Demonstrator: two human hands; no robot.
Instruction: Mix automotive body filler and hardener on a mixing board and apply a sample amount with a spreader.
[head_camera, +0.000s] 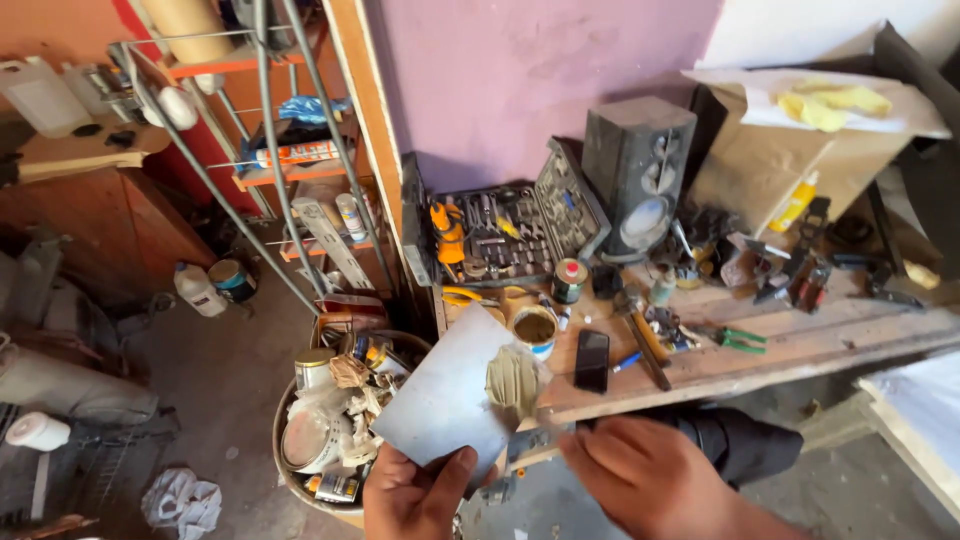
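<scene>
Here, left hand (415, 495) grips a metal sheet (450, 400) bearing filler paste (513, 380); right hand (645, 475) closed on a putty knife (535, 440), blurred; mixing seemingly underway, scooping next

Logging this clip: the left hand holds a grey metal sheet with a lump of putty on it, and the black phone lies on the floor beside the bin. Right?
Not quite. The black phone lies on the wooden workbench, beside the open putty tin, as the head view shows. The left hand does hold the grey metal sheet with the putty lump.
</scene>
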